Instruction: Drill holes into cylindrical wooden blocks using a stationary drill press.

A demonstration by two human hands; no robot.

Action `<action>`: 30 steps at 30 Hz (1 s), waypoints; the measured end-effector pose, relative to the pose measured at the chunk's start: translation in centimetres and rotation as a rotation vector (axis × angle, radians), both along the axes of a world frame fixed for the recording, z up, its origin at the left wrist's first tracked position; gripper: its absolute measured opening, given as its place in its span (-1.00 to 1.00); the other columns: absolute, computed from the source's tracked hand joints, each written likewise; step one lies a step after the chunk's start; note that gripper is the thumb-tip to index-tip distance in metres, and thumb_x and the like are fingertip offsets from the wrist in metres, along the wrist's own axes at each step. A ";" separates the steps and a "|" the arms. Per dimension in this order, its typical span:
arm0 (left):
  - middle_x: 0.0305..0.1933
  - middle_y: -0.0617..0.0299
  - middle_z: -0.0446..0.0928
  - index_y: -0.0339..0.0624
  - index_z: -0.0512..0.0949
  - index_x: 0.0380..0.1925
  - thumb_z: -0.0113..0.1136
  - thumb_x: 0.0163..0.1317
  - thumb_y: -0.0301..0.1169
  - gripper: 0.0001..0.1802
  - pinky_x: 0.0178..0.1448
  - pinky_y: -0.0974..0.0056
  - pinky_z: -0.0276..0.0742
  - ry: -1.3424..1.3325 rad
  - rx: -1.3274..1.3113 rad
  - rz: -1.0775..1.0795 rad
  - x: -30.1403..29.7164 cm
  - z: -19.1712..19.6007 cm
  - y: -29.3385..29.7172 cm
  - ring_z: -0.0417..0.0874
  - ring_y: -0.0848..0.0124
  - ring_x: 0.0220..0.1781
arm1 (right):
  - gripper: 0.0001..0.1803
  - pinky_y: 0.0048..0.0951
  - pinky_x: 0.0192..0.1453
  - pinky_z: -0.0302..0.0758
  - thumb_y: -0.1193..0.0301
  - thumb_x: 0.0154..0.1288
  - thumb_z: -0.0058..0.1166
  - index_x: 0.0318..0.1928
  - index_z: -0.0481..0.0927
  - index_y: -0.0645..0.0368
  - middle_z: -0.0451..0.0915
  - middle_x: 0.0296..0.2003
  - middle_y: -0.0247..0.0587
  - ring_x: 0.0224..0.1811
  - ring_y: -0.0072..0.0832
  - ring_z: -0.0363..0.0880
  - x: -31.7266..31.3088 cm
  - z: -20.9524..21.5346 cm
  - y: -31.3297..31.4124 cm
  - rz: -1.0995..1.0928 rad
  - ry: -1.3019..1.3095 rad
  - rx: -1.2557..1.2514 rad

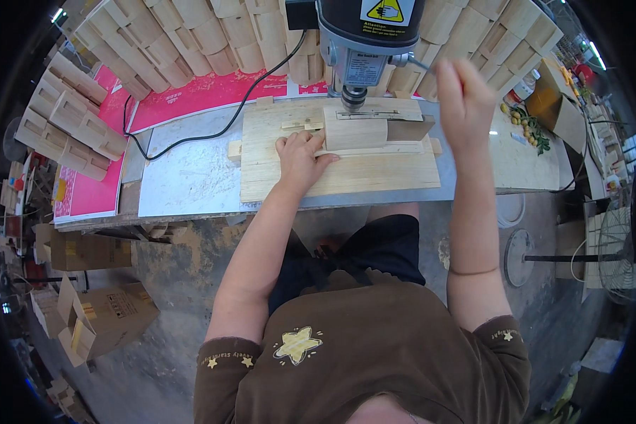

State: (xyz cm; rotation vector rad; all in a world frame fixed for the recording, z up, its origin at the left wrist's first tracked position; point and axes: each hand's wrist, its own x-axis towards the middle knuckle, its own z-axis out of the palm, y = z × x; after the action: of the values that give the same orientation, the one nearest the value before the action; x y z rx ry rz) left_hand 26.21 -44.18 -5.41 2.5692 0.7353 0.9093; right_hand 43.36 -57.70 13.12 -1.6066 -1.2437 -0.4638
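Note:
A bench drill press (pixel 366 60) with a dark motor housing stands at the far middle of the bench. Its chuck (pixel 353 97) hangs over a pale wooden block (pixel 357 134), which lies in a wooden jig on a flat board (pixel 374 169). My left hand (pixel 302 159) rests at the block's left end, fingers bent against it and thumb along the front. Beside those fingertips is a small wooden piece (pixel 302 126) on the board. My right hand (pixel 465 102) is raised at the right, closed around the drill press's feed lever (pixel 418 62); the lever's end is hidden in the fist.
Stacked wooden pieces (pixel 251 35) line the bench's back, with more (pixel 74 124) at the left. A black cable (pixel 244 106) curves across the left side. Cardboard boxes (pixel 113 318) sit on the floor at left; a standing fan (pixel 615 254) is at right.

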 end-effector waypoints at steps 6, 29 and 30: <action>-0.43 0.27 0.42 0.07 0.58 -0.10 0.40 -0.23 -0.12 -0.43 -0.07 0.16 0.10 0.042 0.007 0.009 0.2 0.1 0.0 0.44 0.29 -0.24 | -0.90 -0.48 -0.45 0.35 0.54 0.22 -0.04 -0.34 0.55 0.27 0.47 -0.56 -0.15 -0.58 -0.39 0.43 -1.5 -6.7 -0.5 0.068 0.061 0.177; -0.36 0.30 0.43 0.02 0.59 -0.11 0.43 -0.23 -0.12 -0.43 0.03 0.15 0.06 0.059 -0.195 0.031 0.8 0.6 -0.6 0.43 0.32 -0.16 | -0.59 -0.21 -0.26 0.45 0.14 0.25 -0.08 -0.42 0.54 0.29 0.58 -0.45 0.12 -0.36 -0.22 0.60 7.3 4.4 8.7 -0.165 -0.001 -0.059; -0.32 0.30 0.43 0.00 0.59 -0.12 0.45 -0.26 -0.12 -0.41 0.05 0.15 0.05 0.046 -0.259 0.053 1.0 0.8 -0.8 0.41 0.32 -0.14 | -0.59 -0.21 -0.26 0.45 0.14 0.25 -0.08 -0.42 0.54 0.29 0.58 -0.45 0.12 -0.36 -0.22 0.60 8.2 4.3 9.5 -0.159 -0.002 -0.055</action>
State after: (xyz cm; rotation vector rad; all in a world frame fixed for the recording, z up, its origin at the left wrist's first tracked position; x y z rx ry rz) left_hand 27.25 -45.01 -4.63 2.3596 0.8766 0.7199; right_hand 51.56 -48.19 17.39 -1.7605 -1.1439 -0.5344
